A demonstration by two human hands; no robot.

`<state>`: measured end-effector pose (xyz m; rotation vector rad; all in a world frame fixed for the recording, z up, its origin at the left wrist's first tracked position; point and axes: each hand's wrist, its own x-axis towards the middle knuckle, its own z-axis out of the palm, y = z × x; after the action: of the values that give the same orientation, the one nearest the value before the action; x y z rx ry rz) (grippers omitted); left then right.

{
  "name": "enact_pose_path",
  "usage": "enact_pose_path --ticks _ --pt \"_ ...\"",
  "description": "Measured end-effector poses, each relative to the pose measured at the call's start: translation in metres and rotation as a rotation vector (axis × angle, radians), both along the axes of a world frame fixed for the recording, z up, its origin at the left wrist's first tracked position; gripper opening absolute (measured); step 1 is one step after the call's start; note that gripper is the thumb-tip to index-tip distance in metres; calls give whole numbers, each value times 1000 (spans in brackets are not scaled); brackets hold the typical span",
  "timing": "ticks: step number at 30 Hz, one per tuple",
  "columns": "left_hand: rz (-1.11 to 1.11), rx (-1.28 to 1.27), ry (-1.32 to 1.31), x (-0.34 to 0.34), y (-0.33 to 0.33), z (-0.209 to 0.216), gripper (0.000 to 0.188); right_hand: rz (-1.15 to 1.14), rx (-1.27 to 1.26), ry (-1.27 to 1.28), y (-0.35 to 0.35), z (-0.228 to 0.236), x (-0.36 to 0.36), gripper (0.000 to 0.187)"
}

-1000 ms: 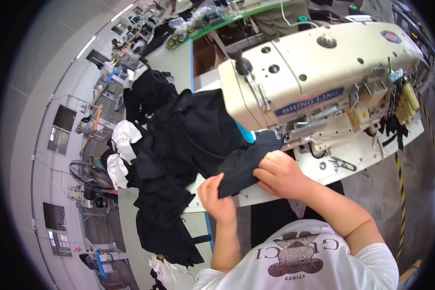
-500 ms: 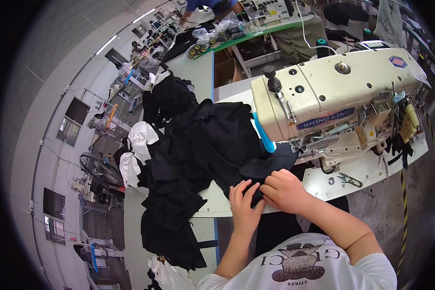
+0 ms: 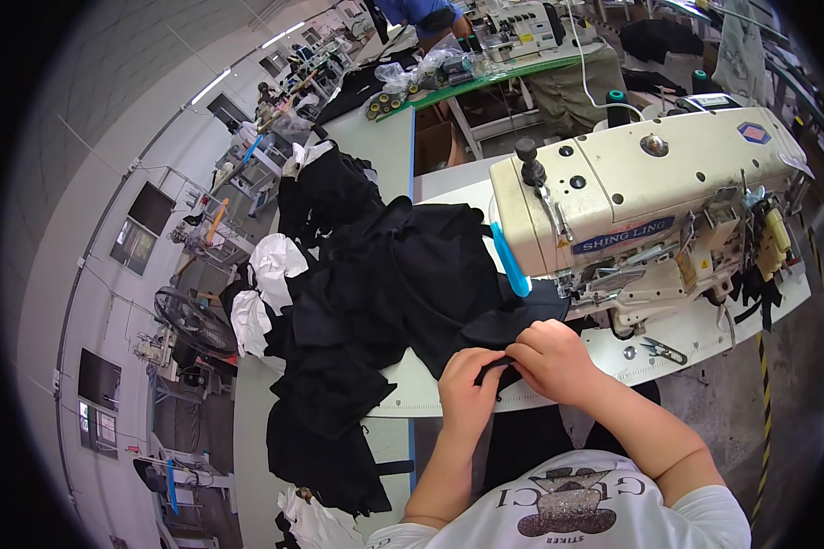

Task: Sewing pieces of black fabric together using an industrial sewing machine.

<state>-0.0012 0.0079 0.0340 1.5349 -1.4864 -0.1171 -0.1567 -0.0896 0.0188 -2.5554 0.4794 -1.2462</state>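
Black fabric [image 3: 430,270] lies in a loose heap over the white sewing table, its right end running under the needle area of a cream industrial sewing machine [image 3: 650,183]. At the table's front edge my left hand [image 3: 468,392] pinches a narrow folded edge of this cloth between thumb and fingers. Right beside it, my right hand [image 3: 551,361] is closed on the same edge, its fingertips close to the left ones. The fingers partly hide the bit of cloth between them. A bright blue strip [image 3: 510,261] stands at the machine's left end.
Thread snips [image 3: 663,350] lie on the tabletop right of my hands, near a small round metal piece [image 3: 629,352]. White crumpled material [image 3: 275,265] sits left of the heap. Beyond, a person in blue [image 3: 421,16] is by a green-edged table [image 3: 467,90].
My left hand's spread fingers have closed into a pinch on the fabric edge, and the hands have come together. The view has shifted slightly.
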Motion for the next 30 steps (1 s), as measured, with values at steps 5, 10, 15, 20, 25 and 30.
enact_pose_path --ticks 5,10,15,20,25,30 --pt "-46 121 39 1 -6 13 15 -13 17 -6 -3 1 -5 16" --pt "-130 183 119 8 -11 10 19 -12 87 -18 -10 3 -9 17" --pt "-229 156 184 18 -3 9 27 94 224 15 -21 8 -24 18" --pt "-273 159 110 21 -1 2 27 143 327 40 -29 1 -25 13" --pt "-300 143 93 16 0 7 22 118 274 60 -27 1 -22 12" --pt "-194 134 255 12 -1 -5 26 139 243 44 -29 0 -21 15"
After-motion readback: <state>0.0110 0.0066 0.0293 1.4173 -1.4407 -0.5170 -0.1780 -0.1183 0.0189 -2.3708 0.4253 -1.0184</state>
